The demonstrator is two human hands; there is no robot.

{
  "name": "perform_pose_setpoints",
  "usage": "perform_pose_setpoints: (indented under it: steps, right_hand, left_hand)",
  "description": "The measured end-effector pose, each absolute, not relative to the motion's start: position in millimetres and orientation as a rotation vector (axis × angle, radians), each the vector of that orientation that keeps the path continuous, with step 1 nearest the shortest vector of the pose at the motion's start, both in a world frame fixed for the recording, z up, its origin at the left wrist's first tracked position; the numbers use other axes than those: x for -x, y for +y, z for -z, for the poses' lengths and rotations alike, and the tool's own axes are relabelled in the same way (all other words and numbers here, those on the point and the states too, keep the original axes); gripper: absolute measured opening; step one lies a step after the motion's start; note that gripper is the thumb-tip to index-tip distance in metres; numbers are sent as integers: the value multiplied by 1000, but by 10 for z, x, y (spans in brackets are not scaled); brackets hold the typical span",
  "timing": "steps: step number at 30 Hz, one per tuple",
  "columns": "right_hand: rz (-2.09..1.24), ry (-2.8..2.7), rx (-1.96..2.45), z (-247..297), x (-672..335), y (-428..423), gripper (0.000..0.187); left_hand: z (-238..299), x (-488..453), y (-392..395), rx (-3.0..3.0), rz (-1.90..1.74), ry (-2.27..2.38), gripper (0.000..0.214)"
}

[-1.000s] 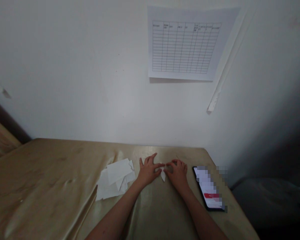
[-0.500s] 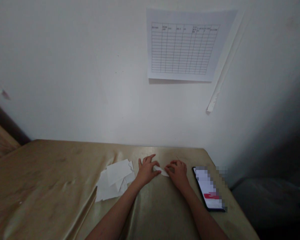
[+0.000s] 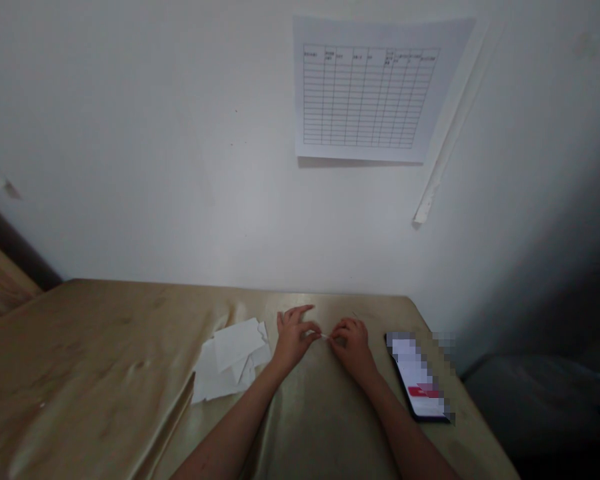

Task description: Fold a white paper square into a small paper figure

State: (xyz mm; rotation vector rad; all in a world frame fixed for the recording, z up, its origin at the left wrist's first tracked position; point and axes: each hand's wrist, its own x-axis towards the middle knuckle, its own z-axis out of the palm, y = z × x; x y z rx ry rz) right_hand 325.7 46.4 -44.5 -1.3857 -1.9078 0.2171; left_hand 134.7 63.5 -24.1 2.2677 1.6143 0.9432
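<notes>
Between my two hands is a small white piece of paper point(image 3: 325, 337), of which just a thin strip shows. My left hand point(image 3: 295, 335) pinches its left end between thumb and index finger, the other fingers stretched away. At the right end, my right hand point(image 3: 351, 340) pinches the same paper, its fingers curled. Most of the paper is hidden by the fingertips. Left of my left forearm lies a loose stack of torn white paper sheets point(image 3: 235, 350), the top ones overlapping at angles.
A smartphone point(image 3: 415, 380) with a lit, partly blurred screen lies right of my right forearm. A gold-brown cloth with creases covers the table point(image 3: 105, 347). Behind it rises a white wall point(image 3: 180, 167) bearing a printed table sheet point(image 3: 365, 93).
The paper between my hands showed a wider, slanted white face before; now it appears as a narrow strip. My fingertips have shifted slightly around it. The stack and phone stay put.
</notes>
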Motion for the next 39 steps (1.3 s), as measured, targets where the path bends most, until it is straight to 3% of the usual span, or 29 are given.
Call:
perform_pose_setpoints:
  steps: [19,32,39]
  right_hand:
    - [498,-1876,1578,277,-3249,368,10]
    - [138,-2151,1401,223,-3226,304,13]
    - [-64,-2151,1356,249,-3226,305,13]
  left_hand:
    - [285,-1344,635,-2230,-1014,1711,16]
    - [258,-1359,604,-2232,-842,1726,24]
    - [303,-1367,607,-2247,-812,1708,12]
